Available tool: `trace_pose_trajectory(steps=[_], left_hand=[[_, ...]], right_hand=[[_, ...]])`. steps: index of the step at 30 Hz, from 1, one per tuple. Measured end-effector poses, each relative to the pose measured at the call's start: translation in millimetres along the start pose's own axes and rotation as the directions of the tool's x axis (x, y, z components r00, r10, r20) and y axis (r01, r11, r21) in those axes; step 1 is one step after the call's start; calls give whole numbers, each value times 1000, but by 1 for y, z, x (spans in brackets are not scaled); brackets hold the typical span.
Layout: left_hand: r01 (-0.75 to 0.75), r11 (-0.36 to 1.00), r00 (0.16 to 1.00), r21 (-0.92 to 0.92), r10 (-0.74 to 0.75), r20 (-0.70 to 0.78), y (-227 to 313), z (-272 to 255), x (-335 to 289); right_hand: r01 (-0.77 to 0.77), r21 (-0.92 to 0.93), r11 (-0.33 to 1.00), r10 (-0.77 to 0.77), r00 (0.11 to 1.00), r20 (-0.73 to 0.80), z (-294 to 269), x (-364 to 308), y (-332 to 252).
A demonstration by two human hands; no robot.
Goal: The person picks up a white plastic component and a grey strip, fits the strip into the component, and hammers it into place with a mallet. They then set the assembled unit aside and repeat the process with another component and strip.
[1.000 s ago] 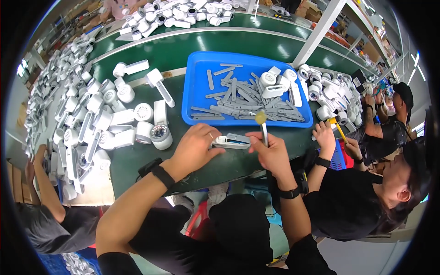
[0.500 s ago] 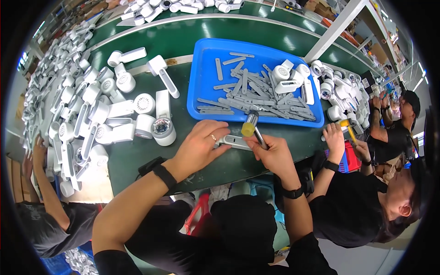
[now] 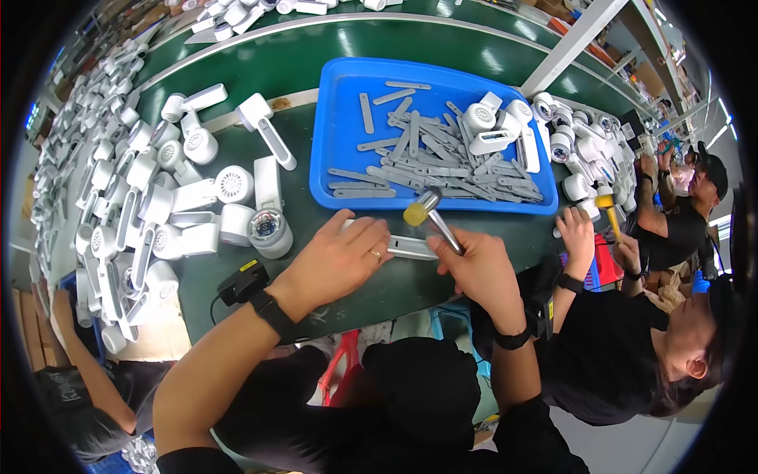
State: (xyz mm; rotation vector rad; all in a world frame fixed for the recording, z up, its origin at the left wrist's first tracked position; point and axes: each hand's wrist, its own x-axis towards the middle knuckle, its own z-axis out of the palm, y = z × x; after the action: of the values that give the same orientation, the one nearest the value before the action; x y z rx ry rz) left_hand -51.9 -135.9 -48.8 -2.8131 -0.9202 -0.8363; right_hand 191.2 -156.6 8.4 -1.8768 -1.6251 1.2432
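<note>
White plastic handle piece (image 3: 410, 247) lies flat on the green table (image 3: 347, 158), just in front of the near rim of the blue tray (image 3: 339, 126), and both of the person's hands are on it. The left hand (image 3: 339, 257) is spread palm down with its fingers pressing the piece's left end to the table; it pins the part and grips nothing else. The right hand (image 3: 480, 268) is closed around the shaft of a small mallet (image 3: 430, 217), whose yellow-tipped head hangs just above the piece, close to the tray's near edge. Inside the tray lies a loose heap of grey flat strips (image 3: 442, 162), with a few white housings (image 3: 497, 126) at its far right corner. To the left of the tray many white fan-like bodies (image 3: 197, 197) crowd the table, one of them with a clear round end (image 3: 268, 229) standing nearest the left hand. Judging by this, the work is somewhere in the middle: one piece is under the mallet, many strips wait in the tray, and I cannot tell which of the white bodies are already finished. To the right of the tray a co-worker's hand (image 3: 576, 231) rests on the table near a second yellow-headed mallet (image 3: 606, 207).
</note>
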Motion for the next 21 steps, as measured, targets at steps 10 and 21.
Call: trace_pose_trajectory(steps=[10,21], left_hand=[[23,998,997,-56,-26,-67,-1,5,-1],[-20,978,999,-207,27,33,6,10,23]], right_hand=[[-182,610,771,76,978,195,7,15,47],[-120,558,821,76,992,101,13,12,51]])
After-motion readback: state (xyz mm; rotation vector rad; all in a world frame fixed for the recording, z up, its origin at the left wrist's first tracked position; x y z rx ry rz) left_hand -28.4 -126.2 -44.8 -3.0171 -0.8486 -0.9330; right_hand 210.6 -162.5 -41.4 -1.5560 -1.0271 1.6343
